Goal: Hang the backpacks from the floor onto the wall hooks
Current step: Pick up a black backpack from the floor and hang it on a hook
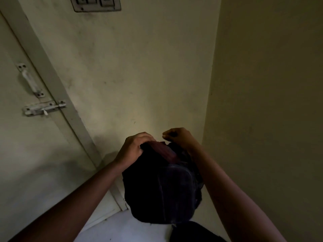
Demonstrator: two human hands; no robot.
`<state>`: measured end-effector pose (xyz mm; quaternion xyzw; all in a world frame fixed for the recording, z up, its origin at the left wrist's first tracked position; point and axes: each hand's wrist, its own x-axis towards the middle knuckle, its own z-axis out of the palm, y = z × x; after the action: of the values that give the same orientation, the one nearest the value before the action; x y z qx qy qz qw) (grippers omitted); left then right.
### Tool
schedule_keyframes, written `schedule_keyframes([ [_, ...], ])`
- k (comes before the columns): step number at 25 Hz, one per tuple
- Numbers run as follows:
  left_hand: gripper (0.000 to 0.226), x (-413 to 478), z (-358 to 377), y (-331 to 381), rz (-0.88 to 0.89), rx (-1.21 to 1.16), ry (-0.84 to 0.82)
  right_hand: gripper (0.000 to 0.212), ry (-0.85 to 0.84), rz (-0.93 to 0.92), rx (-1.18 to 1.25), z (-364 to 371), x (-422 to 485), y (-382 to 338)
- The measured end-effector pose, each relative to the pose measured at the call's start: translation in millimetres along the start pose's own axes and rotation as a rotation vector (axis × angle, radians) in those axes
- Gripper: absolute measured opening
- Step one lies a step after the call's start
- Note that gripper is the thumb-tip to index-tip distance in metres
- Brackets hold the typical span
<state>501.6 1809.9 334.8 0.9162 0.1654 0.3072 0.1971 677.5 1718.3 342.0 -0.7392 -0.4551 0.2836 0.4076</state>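
Note:
A dark backpack (162,187) with a reddish panel near its top hangs in the air in front of the wall, off the floor. My left hand (134,147) grips the top left edge of the backpack. My right hand (178,137) is curled at the top right of the bag, fingers closed around something at its top that I cannot make out. A second dark bag (192,233) lies on the floor just below. No wall hook is visible in this view.
A cream wall (139,75) faces me, meeting a side wall (262,102) at a corner on the right. A white door (21,145) with a handle (29,81) and a sliding bolt (43,108) stands at the left. A switch plate (96,3) sits high up.

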Motion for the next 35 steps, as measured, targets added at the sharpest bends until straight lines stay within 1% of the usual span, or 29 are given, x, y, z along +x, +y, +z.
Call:
schedule_keyframes([
  [2, 0.044, 5.5, 5.1, -8.4, 0.060, 0.045, -0.036, 0.038, -0.130, 0.085, -0.189, 5.7, 29.7, 4.9],
  [4, 0.048, 11.7, 8.0, -18.0, 0.083, 0.092, -0.067, 0.046, -0.272, 0.180, -0.404, 16.3, 54.7, 6.4],
  [5, 0.049, 15.0, 8.7, -22.3, 0.079, 0.108, -0.077, 0.049, -0.301, 0.223, -0.492, 20.3, 63.0, 9.3],
  [6, 0.050, 18.1, 9.1, -26.8, 0.069, 0.116, -0.089, 0.049, -0.299, 0.246, -0.483, 23.4, 63.9, 14.2],
  [7, 0.052, 19.9, 8.2, -30.2, 0.059, 0.124, -0.110, 0.049, -0.296, 0.273, -0.392, 27.6, 59.3, 21.9],
  [8, 0.054, 21.3, 7.6, -34.5, 0.051, 0.129, -0.128, 0.049, -0.271, 0.306, -0.175, 32.5, 52.8, 31.8],
  [9, 0.055, 22.0, 7.5, -39.5, 0.040, 0.133, -0.144, 0.048, -0.226, 0.333, 0.148, 37.0, 38.5, 43.8],
  [10, 0.056, 22.3, 7.9, -44.2, 0.022, 0.133, -0.159, 0.049, -0.195, 0.361, 0.374, 39.2, 35.1, 48.9],
  [12, 0.056, 20.8, 11.1, -53.3, -0.013, 0.132, -0.157, 0.051, -0.245, 0.438, 0.389, 46.8, 39.8, 53.9],
  [13, 0.056, 19.5, 13.6, -57.5, -0.028, 0.132, -0.137, 0.050, -0.283, 0.505, 0.351, 48.5, 42.2, 56.2],
  [14, 0.057, 18.2, 16.2, -62.6, -0.044, 0.137, -0.115, 0.051, -0.362, 0.549, 0.261, 53.8, 51.3, 54.8],
  [15, 0.057, 16.7, 17.8, -66.7, -0.055, 0.142, -0.103, 0.054, -0.363, 0.571, 0.196, 53.8, 50.4, 50.9],
  [16, 0.056, 15.7, 18.6, -70.8, -0.062, 0.142, -0.101, 0.054, -0.323, 0.551, 0.223, 53.8, 56.1, 52.4],
  [17, 0.054, 14.8, 18.7, -76.0, -0.066, 0.141, -0.104, 0.050, -0.246, 0.550, 0.315, 55.2, 66.3, 51.4],
  [18, 0.051, 13.4, 19.0, -80.7, -0.080, 0.136, -0.112, 0.042, -0.107, 0.510, 0.449, 54.6, 76.9, 53.4],
  [19, 0.047, 11.2, 19.9, -83.9, -0.094, 0.129, -0.119, 0.034, -0.023, 0.445, 0.574, 52.5, 77.4, 54.6],
  [20, 0.043, 9.1, 21.4, -85.5, -0.114, 0.118, -0.110, 0.026, -0.001, 0.386, 0.668, 49.0, 78.7, 48.4],
  [22, 0.037, 9.3, 21.5, -85.5, -0.228, 0.037, -0.090, 0.010, -0.029, 0.277, 0.728, 46.5, 76.0, 34.5],
  [23, 0.041, 13.1, 17.7, -84.6, -0.330, -0.028, -0.147, 0.006, -0.037, 0.234, 0.731, 47.3, 73.8, 27.1],
  [24, 0.050, 17.4, 12.1, -81.9, -0.440, -0.104, -0.292, 0.008, -0.032, 0.194, 0.715, 48.4, 71.3, 20.6],
  [25, 0.058, 21.1, 5.7, -77.8, -0.532, -0.194, -0.483, 0.010, -0.020, 0.138, 0.697, 48.9, 68.6, 14.6],
  [26, 0.061, 23.9, 0.6, -71.8, -0.597, -0.287, -0.635, 0.012, -0.007, 0.079, 0.676, 48.8, 66.8, 11.2],
  [27, 0.058, 25.7, -2.8, -65.9, -0.626, -0.366, -0.675, 0.013, 0.002, 0.017, 0.656, 46.3, 65.1, 7.3],
  [28, 0.055, 26.6, -4.8, -59.2, -0.623, -0.389, -0.615, 0.013, 0.010, -0.040, 0.645, 41.1, 63.5, 2.7],
  [30, 0.051, 25.1, -5.7, -45.8, -0.593, -0.469, -0.406, 0.011, 0.029, -0.130, 0.652, 25.0, 59.2, -9.9],
  [32, 0.043, 29.8, -5.8, -32.6, -0.623, -0.705, -0.248, 0.007, 0.040, -0.197, 0.645, 7.0, 54.9, -22.3],
  [33, 0.039, 38.8, -6.1, -24.2, -0.608, -0.737, -0.182, 0.006, 0.054, -0.229, 0.631, -2.6, 52.3, -28.9],
  [34, 0.035, 51.2, -5.6, -16.6, -0.569, -0.634, -0.120, 0.006, 0.066, -0.262, 0.614, -10.6, 50.5, -34.5],
  [35, 0.027, 65.7, -5.5, -8.5, -0.527, -0.470, -0.059, 0.007, 0.078, -0.297, 0.602, -18.2, 48.7, -41.8],
])
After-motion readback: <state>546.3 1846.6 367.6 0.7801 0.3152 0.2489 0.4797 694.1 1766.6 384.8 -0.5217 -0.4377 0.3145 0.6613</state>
